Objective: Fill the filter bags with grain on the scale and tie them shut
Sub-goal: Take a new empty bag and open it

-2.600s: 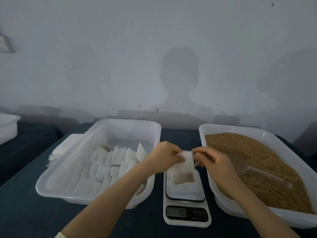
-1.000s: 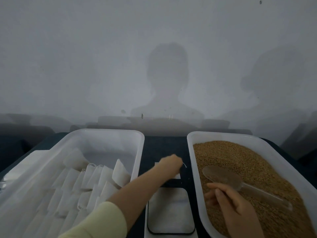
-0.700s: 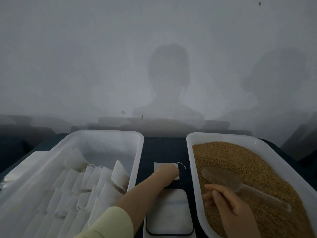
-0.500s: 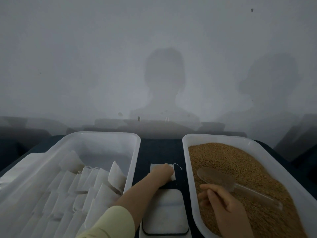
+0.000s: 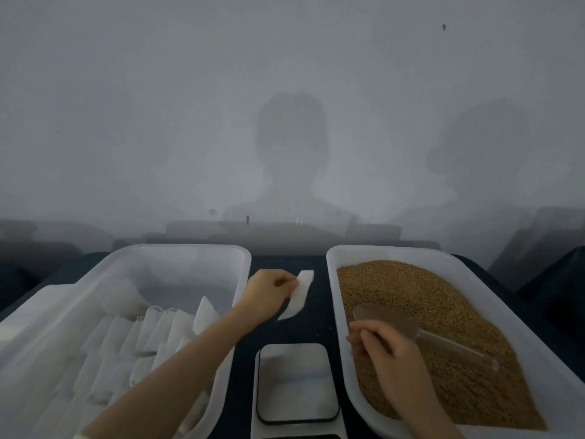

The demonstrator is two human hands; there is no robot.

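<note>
Head view is showing the left hand point(image 5: 269, 291) pinching a white bag point(image 5: 300, 293) by one edge between thumb and fingertips. It is holding it over the dark table point(image 5: 304, 332), between the two trays and beyond the scale point(image 5: 296, 381). The bag is hanging tilted, top corner toward the grain tray point(image 5: 332, 274). Probably it is being kept in this gap because the spot lies within reach of scale and grain point(image 5: 427, 305) alike.

The right hand point(image 5: 387, 353) is resting inside the grain tray with its fingers curling at the bowl end of the clear scoop point(image 5: 411, 327). The scoop is lying on the grain with its handle pointing away to the right. I judge the hand is waiting there so that scooping can start once a bag is on the scale. The scale's plate is standing bare, so no bag is being weighed at present.

The left tray point(image 5: 177, 248) is holding rows of white bags point(image 5: 152, 327), standing on edge so each one is lifting out easily.

Much is staying unclear:
- I cannot tell whether the right hand is truly gripping the scoop or only touching it.
- The pinched bag is looking flat, yet whether it is carrying grain or is tied is not showing.
- Its lower end is blurring against the table, so contact is uncertain.
- The scale's display is being cut off at the bottom edge.
</note>
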